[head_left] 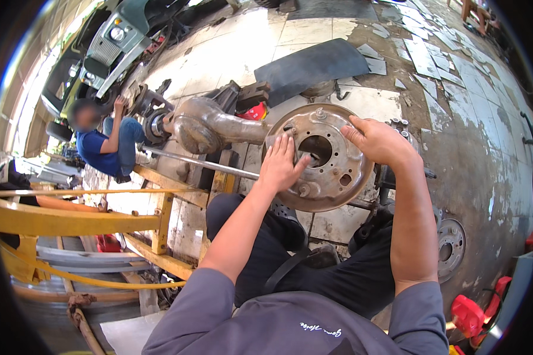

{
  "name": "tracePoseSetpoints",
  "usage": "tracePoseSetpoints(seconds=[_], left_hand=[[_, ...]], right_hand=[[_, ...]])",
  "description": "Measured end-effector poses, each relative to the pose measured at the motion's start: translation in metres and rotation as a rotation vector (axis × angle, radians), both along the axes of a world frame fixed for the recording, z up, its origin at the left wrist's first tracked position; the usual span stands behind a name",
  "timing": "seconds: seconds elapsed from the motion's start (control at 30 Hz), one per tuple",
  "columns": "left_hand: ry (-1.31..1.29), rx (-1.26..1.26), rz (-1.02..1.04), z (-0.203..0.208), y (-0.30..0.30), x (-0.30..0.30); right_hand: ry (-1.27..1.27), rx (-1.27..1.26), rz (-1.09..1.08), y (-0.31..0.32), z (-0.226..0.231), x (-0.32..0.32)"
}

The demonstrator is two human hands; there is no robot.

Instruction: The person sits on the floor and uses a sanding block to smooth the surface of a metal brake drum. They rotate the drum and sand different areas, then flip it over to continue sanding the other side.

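1 plate [349, 158] at axle [241, 128], seemingly unbolted; my left hand [281, 163] flat, 9 o'clock; right hand [380, 141] grasps it, 2 o'clock.

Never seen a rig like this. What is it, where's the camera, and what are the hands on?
No robot here: a person works bare-handed. The single picture comes from a wide fisheye camera on their head, looking down, so straight edges bend near the rim.

The left hand lies flat, fingers spread, on a round metal plate; the right hand touches its right edge, though its hidden fingers leave the grip unclear. Left of the plate is a bulky metal housing.

On the tiled floor ahead lies a dark sheet. A yellow frame and a co-worker are at left.
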State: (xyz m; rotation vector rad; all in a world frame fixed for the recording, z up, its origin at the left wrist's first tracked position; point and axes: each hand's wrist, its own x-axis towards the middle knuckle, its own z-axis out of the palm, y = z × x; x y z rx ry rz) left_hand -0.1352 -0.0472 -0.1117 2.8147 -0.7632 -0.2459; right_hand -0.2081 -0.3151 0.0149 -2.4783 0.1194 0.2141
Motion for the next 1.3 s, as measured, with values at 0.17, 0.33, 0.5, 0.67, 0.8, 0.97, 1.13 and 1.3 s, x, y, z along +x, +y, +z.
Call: tracePoseSetpoints(seconds=[0.17, 0.33, 0.5, 0.67, 0.8, 0.97, 1.13, 1.3], left_hand=[[0.02, 0.101, 0.153, 0.001, -0.024, 0.021], [0.065, 0.026, 0.061, 0.007, -0.012, -0.005], [0.086, -0.011, 0.143, 0.009, -0.014, 0.027], [0.105, 0.038, 0.124, 0.012, -0.022, 0.01], [0.091, -0.003, 0.108, 0.009, -0.018, 0.0], [0.097, 0.018, 0.219, 0.01, -0.025, 0.021], [0.103, 0.039, 0.144, 0.008, -0.02, -0.002], [0.11, 0.014, 0.166, 0.012, -0.025, 0.026]], right_hand=[[-0.064, 0.039, 0.046, 0.008, -0.001, -0.002], [-0.01, 0.001, -0.032, -0.004, 0.006, -0.005], [0.004, 0.007, -0.001, 0.005, 0.006, -0.003], [0.014, 0.0, -0.02, 0.004, 0.014, -0.006], [0.022, -0.034, -0.027, 0.001, 0.009, -0.002], [0.037, 0.028, 0.033, 0.014, 0.005, 0.0], [0.022, -0.018, -0.003, 0.009, 0.009, -0.001], [0.05, -0.008, 0.009, 0.01, 0.008, 0.005]])
